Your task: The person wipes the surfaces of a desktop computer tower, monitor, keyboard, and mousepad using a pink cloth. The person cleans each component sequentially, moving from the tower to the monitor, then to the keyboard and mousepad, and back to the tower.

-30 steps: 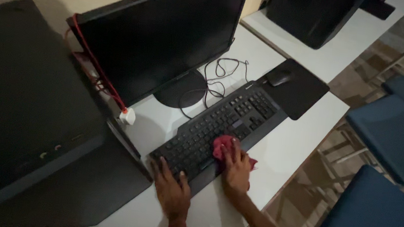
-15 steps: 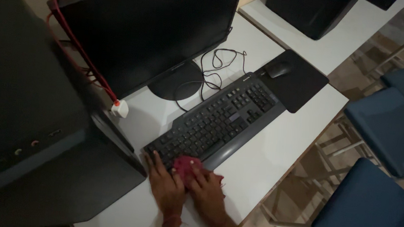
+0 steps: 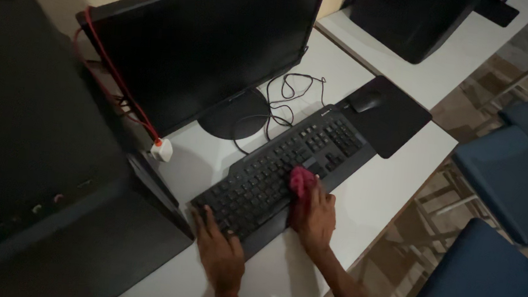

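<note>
A black keyboard (image 3: 288, 163) lies slanted on the white desk (image 3: 394, 185). My right hand (image 3: 314, 215) presses a crumpled pink cloth (image 3: 300, 180) onto the keys near the keyboard's middle. My left hand (image 3: 220, 250) lies flat with spread fingers on the keyboard's near left corner and holds nothing.
A black monitor (image 3: 209, 48) stands behind the keyboard on a round base. A big black computer case (image 3: 28, 147) fills the left. A black mouse (image 3: 365, 101) sits on a dark mouse pad (image 3: 394, 118). Blue chairs (image 3: 503, 176) stand on the right. Looped cables (image 3: 287, 99) lie by the monitor base.
My right hand slid the pink cloth along the keys, from the keyboard's near left end back toward its middle. My left hand stayed at the left corner.
</note>
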